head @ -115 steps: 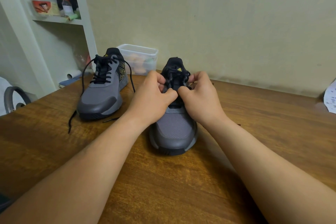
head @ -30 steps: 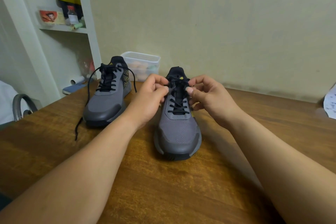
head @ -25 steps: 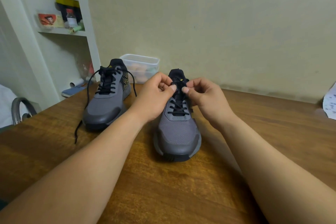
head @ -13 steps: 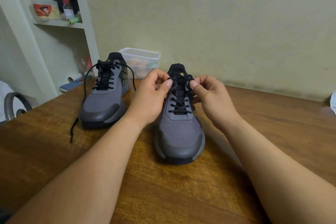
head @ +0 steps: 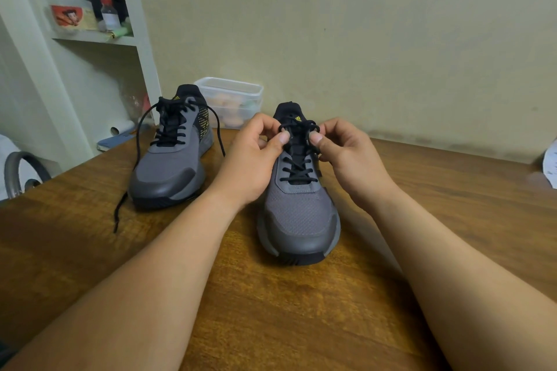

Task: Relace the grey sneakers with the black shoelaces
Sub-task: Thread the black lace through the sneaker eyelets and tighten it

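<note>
Forearms extended; left hand [head: 252, 161], right hand [head: 353, 159] each pinch shoelace [head: 298, 179].

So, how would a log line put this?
left hand: pinches black lace | right hand: pinches black lace | other sneaker: ends loose

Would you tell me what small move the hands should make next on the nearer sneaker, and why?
Probably pull both ends of the black lace outward to snug the top crossing. The left hand and right hand each pinch it at the top eyelets of the nearer sneaker, the lower rows are already crossed, and no knot shows yet.
</note>
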The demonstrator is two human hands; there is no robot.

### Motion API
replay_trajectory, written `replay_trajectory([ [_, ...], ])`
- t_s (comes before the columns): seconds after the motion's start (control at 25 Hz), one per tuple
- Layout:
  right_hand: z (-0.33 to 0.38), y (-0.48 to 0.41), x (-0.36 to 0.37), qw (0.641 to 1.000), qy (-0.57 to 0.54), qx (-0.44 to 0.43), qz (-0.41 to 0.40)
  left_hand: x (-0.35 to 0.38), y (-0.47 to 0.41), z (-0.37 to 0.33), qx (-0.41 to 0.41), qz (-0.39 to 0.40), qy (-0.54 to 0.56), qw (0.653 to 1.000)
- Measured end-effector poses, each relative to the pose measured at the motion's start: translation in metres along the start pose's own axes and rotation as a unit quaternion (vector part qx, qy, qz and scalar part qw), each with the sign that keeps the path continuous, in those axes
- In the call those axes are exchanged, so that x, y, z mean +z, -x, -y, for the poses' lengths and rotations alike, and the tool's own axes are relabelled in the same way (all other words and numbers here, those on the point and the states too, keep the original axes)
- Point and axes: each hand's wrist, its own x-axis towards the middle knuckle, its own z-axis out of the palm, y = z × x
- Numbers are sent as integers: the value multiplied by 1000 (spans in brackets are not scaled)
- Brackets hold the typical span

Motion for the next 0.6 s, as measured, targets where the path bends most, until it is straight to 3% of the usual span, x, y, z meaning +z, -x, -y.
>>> replay_trajectory([
  [0.16,-1,-2,-1,999,-1,21,-27,0,-1,0,3,-8,1,1000],
  [0.4,2,0,-5,999,-24,16,24,-2,-1,2,1,4,15,1000],
  [0.6,-1,-1,-2,999,-40,31,-18,-2,0,-1,-2,1,0,1000],
])
